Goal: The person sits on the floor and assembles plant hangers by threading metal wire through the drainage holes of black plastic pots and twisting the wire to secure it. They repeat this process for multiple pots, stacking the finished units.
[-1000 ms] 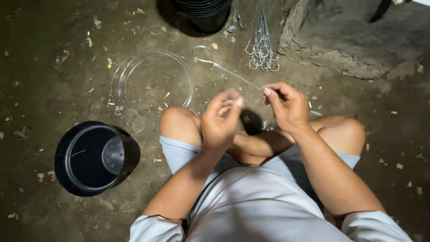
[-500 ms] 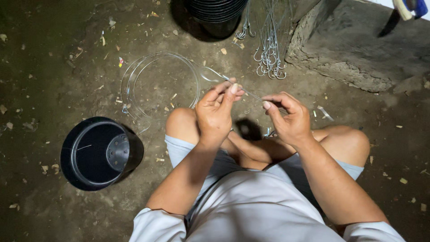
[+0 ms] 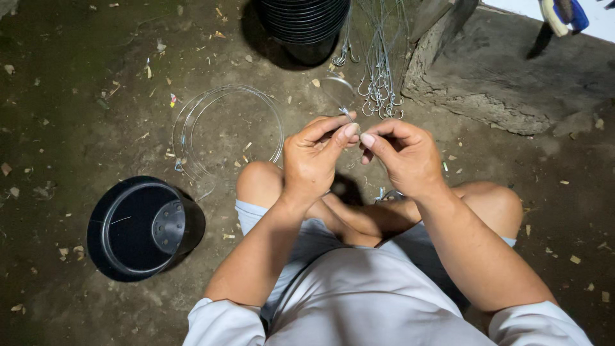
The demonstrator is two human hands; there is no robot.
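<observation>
- While the left hand (image 3: 312, 163) is pinching a thin wire (image 3: 346, 114) between thumb and forefinger, the right hand (image 3: 406, 156) is pinching it too — fingertips nearly touching, above the knees.
- Just beyond the hands, a bundle of hooked wires (image 3: 380, 96) is hanging beside a stack of black pots (image 3: 303, 24).
- A wire coil (image 3: 225, 131) is lying on the dirt floor (image 3: 77, 102); one black pot (image 3: 142, 225) is lying near the left knee.

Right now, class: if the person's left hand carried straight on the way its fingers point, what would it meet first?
The left hand points right, toward the right hand. It would probably meet that hand's fingertips first; they nearly touch around a thin wire. Depth is unclear.
</observation>
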